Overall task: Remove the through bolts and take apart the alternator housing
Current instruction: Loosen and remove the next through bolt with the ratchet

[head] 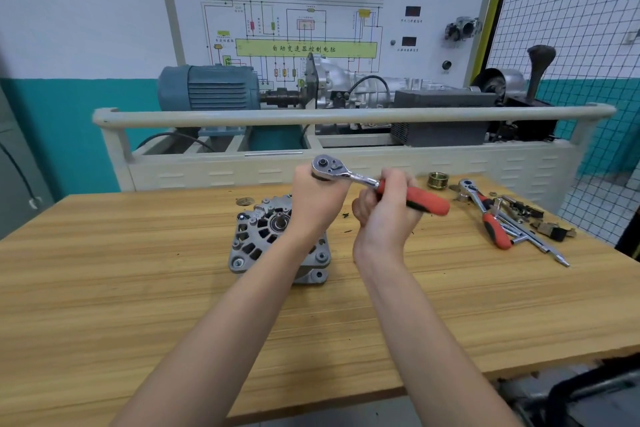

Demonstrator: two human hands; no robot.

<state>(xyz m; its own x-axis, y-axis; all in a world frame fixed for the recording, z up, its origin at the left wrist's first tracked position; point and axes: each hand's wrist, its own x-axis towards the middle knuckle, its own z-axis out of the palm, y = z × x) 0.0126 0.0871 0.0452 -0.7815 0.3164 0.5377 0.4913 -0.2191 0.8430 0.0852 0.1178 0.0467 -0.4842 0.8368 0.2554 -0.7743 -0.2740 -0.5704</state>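
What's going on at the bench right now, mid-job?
A person holds a chrome ratchet wrench with a red-and-black handle in the air above the silver cast-metal alternator on the wooden workbench. The right hand grips the handle; the left hand is wrapped under the ratchet head, hiding whatever is fitted there. The alternator housing looks still assembled. A second red-handled ratchet, loose small parts and a brass-coloured grooved pulley lie to the right.

Both forearms bare; no sleeves, gloves, watch on left grip (317, 198); right grip (388, 215).
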